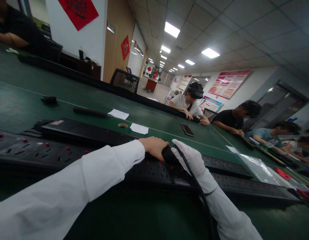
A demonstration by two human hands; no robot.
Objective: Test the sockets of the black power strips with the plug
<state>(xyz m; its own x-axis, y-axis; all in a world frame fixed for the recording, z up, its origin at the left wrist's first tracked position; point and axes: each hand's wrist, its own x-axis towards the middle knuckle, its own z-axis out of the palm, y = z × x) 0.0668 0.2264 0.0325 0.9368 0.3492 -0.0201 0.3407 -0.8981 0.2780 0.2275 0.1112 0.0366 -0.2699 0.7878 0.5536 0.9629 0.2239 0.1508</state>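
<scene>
Two long black power strips lie side by side before me, a near power strip (232, 186) and a far power strip (86, 133), both with red dots along their sockets. My left hand (156, 147), bare, is wrapped over the far strip, fingers bent; its fingertips meet a black plug (169, 154). In a white glove, my right hand (191, 156) is closed around that plug from the right. A black cord (194, 178) runs from it along my right forearm. The plug's front, and whether it sits in a socket, is hidden between my hands.
Beyond the strips on the green table (154, 213) lie paper slips (139, 128), a phone (187, 129), a dark bar (90, 112) and a small black object (48, 100). Plastic bags (259, 168) are at right. Several people sit along the far edge.
</scene>
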